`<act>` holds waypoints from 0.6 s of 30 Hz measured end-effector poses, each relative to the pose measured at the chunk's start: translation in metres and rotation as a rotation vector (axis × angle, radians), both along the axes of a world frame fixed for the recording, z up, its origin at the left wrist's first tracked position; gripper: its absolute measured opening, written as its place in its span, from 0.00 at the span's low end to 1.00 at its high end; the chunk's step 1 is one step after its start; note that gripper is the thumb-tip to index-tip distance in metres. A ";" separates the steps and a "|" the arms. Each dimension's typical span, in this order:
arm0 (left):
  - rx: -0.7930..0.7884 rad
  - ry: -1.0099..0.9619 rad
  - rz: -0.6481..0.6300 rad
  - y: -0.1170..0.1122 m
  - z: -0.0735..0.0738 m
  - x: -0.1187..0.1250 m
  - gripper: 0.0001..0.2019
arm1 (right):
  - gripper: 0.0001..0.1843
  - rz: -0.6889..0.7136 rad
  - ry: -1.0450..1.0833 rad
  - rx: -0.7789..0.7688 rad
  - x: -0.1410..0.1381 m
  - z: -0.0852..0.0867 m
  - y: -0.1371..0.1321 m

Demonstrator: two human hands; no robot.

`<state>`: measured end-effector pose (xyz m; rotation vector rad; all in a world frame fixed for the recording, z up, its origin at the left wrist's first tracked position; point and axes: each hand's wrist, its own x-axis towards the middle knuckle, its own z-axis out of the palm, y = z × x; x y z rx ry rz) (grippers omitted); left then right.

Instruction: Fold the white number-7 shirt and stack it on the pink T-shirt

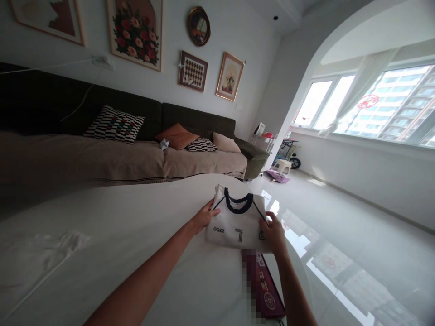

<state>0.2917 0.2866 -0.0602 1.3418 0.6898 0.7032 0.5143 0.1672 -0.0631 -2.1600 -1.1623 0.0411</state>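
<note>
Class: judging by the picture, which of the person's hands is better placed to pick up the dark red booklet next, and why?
Probably the right hand: it rests on the folded white jersey's edge just above the dark red booklet; the left hand is farther.

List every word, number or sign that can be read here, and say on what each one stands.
"QQZZ": on the chest of the folded white shirt.
"7": on the middle of that shirt.
Small emblem by the right hand: too small to read.
Characters on the dark red item: blurred.
Red sign on the window: unreadable.
</note>
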 end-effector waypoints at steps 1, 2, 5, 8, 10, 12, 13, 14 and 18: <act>0.008 0.040 0.023 0.011 -0.004 0.017 0.32 | 0.21 -0.019 -0.026 -0.021 0.014 0.000 0.012; 0.010 0.088 0.051 0.020 -0.012 0.029 0.33 | 0.23 -0.032 -0.053 -0.046 0.023 -0.003 0.023; 0.051 0.281 0.164 0.031 -0.049 0.039 0.36 | 0.29 -0.015 -0.147 -0.116 0.027 -0.029 0.049; 0.171 0.431 0.287 0.031 -0.081 0.000 0.32 | 0.28 0.112 -0.220 -0.187 0.001 -0.069 0.062; 0.267 0.501 0.373 0.030 -0.088 -0.052 0.28 | 0.26 0.201 -0.235 -0.241 -0.017 -0.091 0.065; 0.356 0.579 0.488 0.029 -0.084 -0.121 0.25 | 0.24 0.253 -0.233 -0.281 -0.028 -0.102 0.064; 0.396 0.626 0.552 0.027 -0.080 -0.160 0.24 | 0.23 0.265 -0.229 -0.293 -0.030 -0.103 0.063; 0.423 0.680 0.623 0.023 -0.076 -0.201 0.23 | 0.23 0.271 -0.223 -0.298 -0.031 -0.101 0.062; 0.447 1.099 0.975 -0.017 -0.077 -0.348 0.19 | 0.25 0.255 -0.210 -0.223 -0.050 -0.081 0.054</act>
